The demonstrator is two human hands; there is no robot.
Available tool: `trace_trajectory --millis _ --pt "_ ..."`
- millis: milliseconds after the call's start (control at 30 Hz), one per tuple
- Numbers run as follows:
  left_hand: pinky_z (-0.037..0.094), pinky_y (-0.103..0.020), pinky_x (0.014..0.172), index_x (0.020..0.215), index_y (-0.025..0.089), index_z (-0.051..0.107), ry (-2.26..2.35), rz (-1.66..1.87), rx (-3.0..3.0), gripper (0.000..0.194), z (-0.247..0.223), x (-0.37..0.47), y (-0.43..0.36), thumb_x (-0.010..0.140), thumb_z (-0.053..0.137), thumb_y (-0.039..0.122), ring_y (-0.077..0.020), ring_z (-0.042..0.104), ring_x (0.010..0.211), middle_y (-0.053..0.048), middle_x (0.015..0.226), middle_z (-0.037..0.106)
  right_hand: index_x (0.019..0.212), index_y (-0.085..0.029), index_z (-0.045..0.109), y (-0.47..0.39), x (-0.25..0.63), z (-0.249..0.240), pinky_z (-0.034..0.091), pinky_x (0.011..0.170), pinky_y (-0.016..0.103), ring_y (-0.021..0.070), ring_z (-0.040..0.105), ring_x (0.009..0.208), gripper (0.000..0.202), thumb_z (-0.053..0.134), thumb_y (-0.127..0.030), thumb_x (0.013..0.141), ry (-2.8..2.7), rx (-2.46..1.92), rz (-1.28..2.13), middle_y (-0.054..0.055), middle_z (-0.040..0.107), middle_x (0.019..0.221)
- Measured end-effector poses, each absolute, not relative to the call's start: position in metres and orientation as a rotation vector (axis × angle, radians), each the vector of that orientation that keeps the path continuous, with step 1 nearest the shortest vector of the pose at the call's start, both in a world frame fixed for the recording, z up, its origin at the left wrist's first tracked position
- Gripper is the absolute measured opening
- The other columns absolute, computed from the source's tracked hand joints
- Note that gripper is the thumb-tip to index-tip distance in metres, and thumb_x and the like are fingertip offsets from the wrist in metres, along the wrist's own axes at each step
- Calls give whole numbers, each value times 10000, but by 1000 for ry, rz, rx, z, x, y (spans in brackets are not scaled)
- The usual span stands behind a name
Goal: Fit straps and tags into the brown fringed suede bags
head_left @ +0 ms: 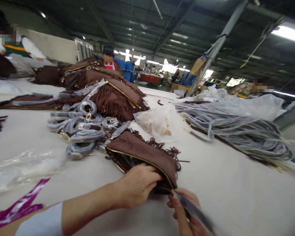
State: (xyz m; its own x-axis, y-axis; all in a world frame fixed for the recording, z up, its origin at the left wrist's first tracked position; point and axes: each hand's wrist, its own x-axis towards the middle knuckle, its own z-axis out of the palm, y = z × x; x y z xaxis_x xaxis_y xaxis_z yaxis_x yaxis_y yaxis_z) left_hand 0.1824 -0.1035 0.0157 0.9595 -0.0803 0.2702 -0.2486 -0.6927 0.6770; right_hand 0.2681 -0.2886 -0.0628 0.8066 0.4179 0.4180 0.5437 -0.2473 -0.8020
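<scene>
A brown fringed bag [142,147] lies on the white table with its gold zipper open toward me. My left hand [139,185] reaches into the opening, its fingertips partly hidden inside, so what they grip does not show. At the bag's right corner, my right hand [184,209] is closed on a strap [195,209] wrapped in grey film, near the end of the zipper. Just beyond the bag sits a clear plastic bag [159,121] with small gold pieces inside.
Coiled wrapped straps [85,131] lie left of the bag, before a pile of brown fringed bags [113,95]. Long wrapped straps [236,127] stretch across the right. Clear plastic [24,167] and purple tape [27,203] are at the left. A person [109,60] is behind the pile.
</scene>
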Motion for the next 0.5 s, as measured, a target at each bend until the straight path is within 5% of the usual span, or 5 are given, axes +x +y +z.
trace_trajectory --millis 500 --pt "506 -251 683 972 188 712 -274 46 2636 362 -2 234 -102 751 518 -23 -234 685 862 -77 982 736 955 -186 583 -295 287 -54 440 430 199 136 571 560 372 696 -512 815 -377 -1506 207 14 663 697"
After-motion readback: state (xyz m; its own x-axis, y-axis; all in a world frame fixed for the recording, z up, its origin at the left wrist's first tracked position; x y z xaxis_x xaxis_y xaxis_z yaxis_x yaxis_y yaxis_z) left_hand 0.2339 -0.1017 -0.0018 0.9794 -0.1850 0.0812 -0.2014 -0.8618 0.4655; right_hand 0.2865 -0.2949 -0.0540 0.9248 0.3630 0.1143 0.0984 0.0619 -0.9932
